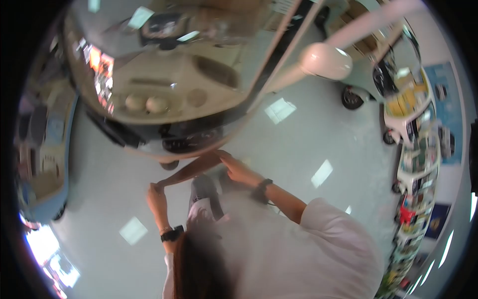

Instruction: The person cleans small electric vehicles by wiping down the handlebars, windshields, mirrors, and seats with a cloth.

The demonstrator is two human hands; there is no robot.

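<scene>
A long brown strip that looks like a folded cloth (pixel 191 169) stretches between my two hands, just below the front of a small vehicle (pixel 149 122). My left hand (pixel 156 193) is closed around its lower left end; a black watch sits on that wrist. The upper right end is gripped by my right hand (pixel 234 168), close to the vehicle's lower edge, with a dark band on the wrist. Through the windscreen, two round pale objects (pixel 147 103) show on the dashboard. Blur hides the fine detail of my fingers.
A cream side mirror (pixel 326 61) juts out at the vehicle's upper right. Another blue and beige vehicle (pixel 50 149) stands at the left. Several small three-wheelers (pixel 411 109) line the right wall. The grey floor (pixel 298 149) reflects ceiling lights.
</scene>
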